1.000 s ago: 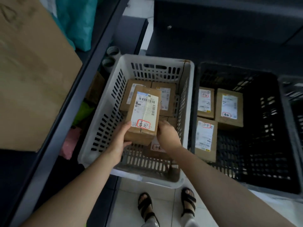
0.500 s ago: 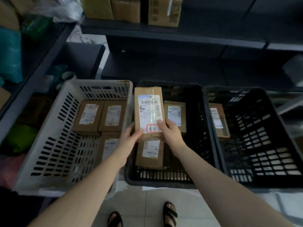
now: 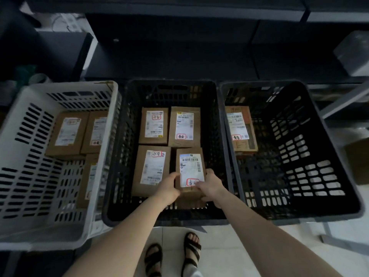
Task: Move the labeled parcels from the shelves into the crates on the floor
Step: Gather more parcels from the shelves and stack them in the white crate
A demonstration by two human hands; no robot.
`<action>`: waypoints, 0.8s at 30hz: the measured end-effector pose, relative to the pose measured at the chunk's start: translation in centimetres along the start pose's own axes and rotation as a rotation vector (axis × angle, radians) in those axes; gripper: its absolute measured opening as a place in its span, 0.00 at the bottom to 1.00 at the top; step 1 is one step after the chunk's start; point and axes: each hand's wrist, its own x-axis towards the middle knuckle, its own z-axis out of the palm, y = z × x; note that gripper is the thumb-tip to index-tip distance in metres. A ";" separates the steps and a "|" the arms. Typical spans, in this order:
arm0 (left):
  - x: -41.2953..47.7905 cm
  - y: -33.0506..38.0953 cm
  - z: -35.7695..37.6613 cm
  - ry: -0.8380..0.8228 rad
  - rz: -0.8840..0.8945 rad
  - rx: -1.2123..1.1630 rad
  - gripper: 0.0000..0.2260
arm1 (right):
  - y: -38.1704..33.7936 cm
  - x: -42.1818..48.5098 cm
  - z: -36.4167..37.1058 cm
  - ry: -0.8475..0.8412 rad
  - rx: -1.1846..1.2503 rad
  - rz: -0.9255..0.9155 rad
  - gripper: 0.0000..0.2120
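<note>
A brown cardboard parcel [image 3: 190, 164] with a white label and a red-circled mark sits low inside the middle black crate [image 3: 119, 156], at its near right. My left hand [image 3: 168, 187] grips the parcel's near left edge and my right hand [image 3: 209, 185] grips its near right edge. Three other labeled parcels lie flat in the same crate, one of them [image 3: 152, 168] right beside the held parcel on the left.
A white crate [image 3: 26, 120] on the left holds several parcels. A black crate [image 3: 299, 146] on the right holds one parcel [image 3: 240, 127]. Dark shelving [image 3: 179, 47] stands behind the crates. My sandalled feet [image 3: 172, 256] are on the pale tiled floor.
Both hands carried the parcel from above the white crate rightward over the middle black crate and lowered it into the near right corner there.
</note>
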 end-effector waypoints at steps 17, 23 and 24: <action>6.5 -5.9 -3.8 0.140 0.155 0.530 0.25 | -0.1 7.5 5.5 0.029 -0.286 -0.146 0.42; 8.0 -8.3 -4.2 0.065 0.172 0.727 0.28 | -0.7 8.2 9.1 0.131 -0.462 -0.078 0.58; 8.1 -8.6 -4.1 0.059 0.167 0.716 0.28 | -0.6 8.2 9.3 0.141 -0.477 -0.079 0.58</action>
